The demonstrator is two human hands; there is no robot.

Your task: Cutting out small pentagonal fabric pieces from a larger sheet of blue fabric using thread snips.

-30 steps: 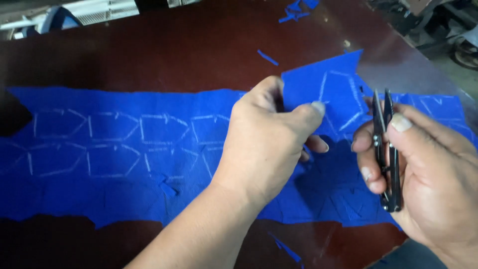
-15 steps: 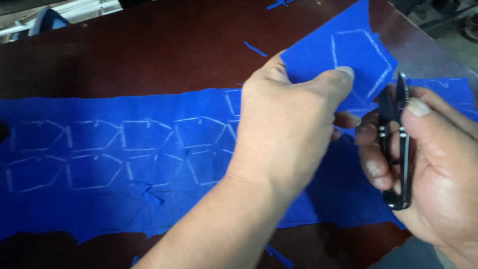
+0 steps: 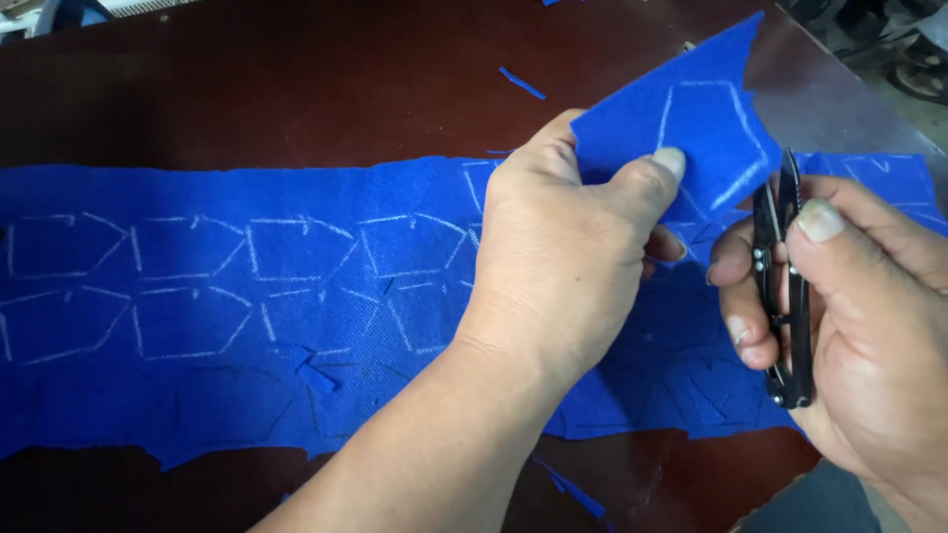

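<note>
Left hand (image 3: 563,266) pinches the lifted blue fabric piece (image 3: 691,128) above the tabletop (image 3: 296,89), right hand (image 3: 869,326) closed around black snips (image 3: 785,286); loose grip risks fabric slipping, blades straying off the chalk line

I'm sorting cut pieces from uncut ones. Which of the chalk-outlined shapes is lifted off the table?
The shape on the raised flap, pinched by the left hand beside the snips in the right hand. The other outlines lie flat on the cloth.
</note>
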